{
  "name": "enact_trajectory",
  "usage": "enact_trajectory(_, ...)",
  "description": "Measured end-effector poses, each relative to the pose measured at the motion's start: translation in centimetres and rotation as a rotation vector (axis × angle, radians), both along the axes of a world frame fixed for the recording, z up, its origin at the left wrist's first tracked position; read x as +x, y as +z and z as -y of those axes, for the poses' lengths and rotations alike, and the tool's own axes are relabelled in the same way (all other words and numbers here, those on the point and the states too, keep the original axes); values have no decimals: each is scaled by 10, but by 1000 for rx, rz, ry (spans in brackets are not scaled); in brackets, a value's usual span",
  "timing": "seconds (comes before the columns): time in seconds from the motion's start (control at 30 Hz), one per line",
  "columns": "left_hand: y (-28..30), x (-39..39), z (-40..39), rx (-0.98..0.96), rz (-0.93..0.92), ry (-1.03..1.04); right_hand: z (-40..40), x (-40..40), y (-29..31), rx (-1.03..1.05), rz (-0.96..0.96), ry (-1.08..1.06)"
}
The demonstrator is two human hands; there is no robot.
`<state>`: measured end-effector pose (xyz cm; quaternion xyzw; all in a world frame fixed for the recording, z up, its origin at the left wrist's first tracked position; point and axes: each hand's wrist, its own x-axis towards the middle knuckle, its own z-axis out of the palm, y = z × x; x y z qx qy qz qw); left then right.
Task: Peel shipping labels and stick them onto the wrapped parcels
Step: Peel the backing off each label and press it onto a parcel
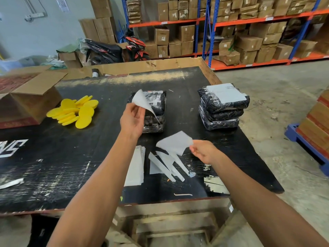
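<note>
My left hand pinches a curled white label in the air, just in front of a stack of black wrapped parcels at the table's middle. My right hand pinches a white sheet of paper low over the table. A second stack of wrapped parcels stands to the right, and a white label is stuck on its top parcel. More white label sheets and loose paper strips lie on the black table between my arms.
A pile of yellow round pads lies at the left beside an open cardboard box. A blue pallet with boxes stands on the floor at the right. Shelves of cartons and a motorbike fill the back.
</note>
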<state>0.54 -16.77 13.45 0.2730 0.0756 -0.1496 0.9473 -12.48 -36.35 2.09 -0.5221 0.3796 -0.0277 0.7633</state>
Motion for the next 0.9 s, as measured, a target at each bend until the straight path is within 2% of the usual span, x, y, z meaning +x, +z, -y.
enact_trajectory(0.1, 7, -13, 12, 25, 22, -35, -15, -3, -9, -173, -35, 277)
enact_trajectory(0.17, 8, -20, 19, 49, 30, -42, -16, -5, -14, -241, -57, 320)
enact_trajectory(0.23, 9, -27, 24, 80, 35, -44, -14, -7, -14, -422, -32, 311)
enact_trajectory(0.3, 10, -34, 31, 108, 41, -27, -9, -11, -2, -770, 31, 234)
enact_trajectory(0.33, 11, -38, 34, 121, 44, -18, -6, -14, 7, -890, 116, 158)
enact_trajectory(0.4, 13, -48, 44, 151, 54, 0, -4, -19, 33, -987, 384, 38)
enact_trajectory(0.47, 15, -57, 55, 182, 54, 18, -9, -21, 56, -1143, 570, 24)
enact_trajectory(0.6, 14, -72, 76, 197, 50, 12, -12, -8, 76, -1528, 543, 22)
enact_trajectory(0.67, 14, -78, 82, 191, 59, -9, -9, 2, 80, -1540, 558, -31)
enact_trajectory(0.8, 14, -84, 74, 162, 137, -48, 3, 16, 83, -1396, 595, -37)
enact_trajectory(0.9, 12, -75, 51, 131, 235, -77, 6, 25, 91, -1141, 541, -99)
